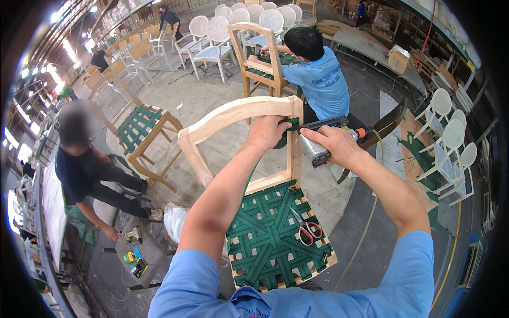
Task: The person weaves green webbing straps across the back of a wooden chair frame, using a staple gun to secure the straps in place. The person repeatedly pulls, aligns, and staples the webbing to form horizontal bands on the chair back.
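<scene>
In front of me stands a bare wooden chair (233, 114) with an open back frame. Its seat (260, 212) is woven from green webbing, and scissors (307, 233) with red-and-black handles lie on it. My left hand (265, 132) is closed on a green webbing strap (289, 125), pressing it to the right back post near the top. The strap trails down behind my left forearm. My right hand (338, 144) grips a silver-and-black air stapler (315, 151), its front end close to the same post, beside the strap. Whether its nose touches the wood, I cannot tell.
A co-worker in blue (318, 77) works on another wooden chair (260, 63) ahead. At left, a person in dark clothes (85, 172) reaches toward a low stool (146, 252) bearing tools, near a webbed chair (140, 130). White chairs (450, 151) line the right side.
</scene>
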`<move>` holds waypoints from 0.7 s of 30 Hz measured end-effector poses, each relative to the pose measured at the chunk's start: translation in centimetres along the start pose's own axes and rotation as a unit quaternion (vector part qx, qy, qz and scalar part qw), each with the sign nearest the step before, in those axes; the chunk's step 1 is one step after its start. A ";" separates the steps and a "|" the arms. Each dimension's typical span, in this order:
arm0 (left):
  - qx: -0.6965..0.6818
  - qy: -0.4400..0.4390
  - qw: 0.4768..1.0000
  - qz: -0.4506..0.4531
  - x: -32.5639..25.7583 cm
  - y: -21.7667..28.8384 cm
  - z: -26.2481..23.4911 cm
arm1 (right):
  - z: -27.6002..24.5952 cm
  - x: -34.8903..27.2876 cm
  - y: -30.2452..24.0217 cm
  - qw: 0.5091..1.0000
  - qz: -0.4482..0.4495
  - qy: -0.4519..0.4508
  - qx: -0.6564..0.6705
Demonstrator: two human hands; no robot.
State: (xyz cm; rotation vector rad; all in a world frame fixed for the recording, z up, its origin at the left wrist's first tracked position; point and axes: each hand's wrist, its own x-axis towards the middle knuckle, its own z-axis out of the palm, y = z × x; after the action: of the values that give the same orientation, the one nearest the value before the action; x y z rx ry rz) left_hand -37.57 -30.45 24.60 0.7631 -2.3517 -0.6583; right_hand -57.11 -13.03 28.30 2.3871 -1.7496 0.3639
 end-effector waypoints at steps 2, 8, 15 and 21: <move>-0.001 -0.003 1.000 -0.006 0.1 0.2 0.1 | 0.4 -0.3 0.2 1.000 -0.008 0.013 0.003; 0.009 -0.002 1.000 -0.008 0.1 0.3 0.4 | 1.0 -0.6 0.1 0.999 -0.024 0.043 0.018; 0.020 0.000 1.000 -0.006 -0.2 -0.5 -0.1 | 0.6 -0.2 -0.4 1.000 0.008 -0.008 0.014; -0.007 -0.292 0.933 -0.210 -2.4 1.0 -1.8 | 2.7 -6.4 -2.3 0.998 0.015 -0.040 0.039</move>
State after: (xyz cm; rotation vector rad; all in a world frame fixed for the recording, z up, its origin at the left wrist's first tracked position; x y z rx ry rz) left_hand -35.12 -28.71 25.63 1.2150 -2.7185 -1.2239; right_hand -56.46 -7.20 23.91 2.4644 -1.8386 0.3512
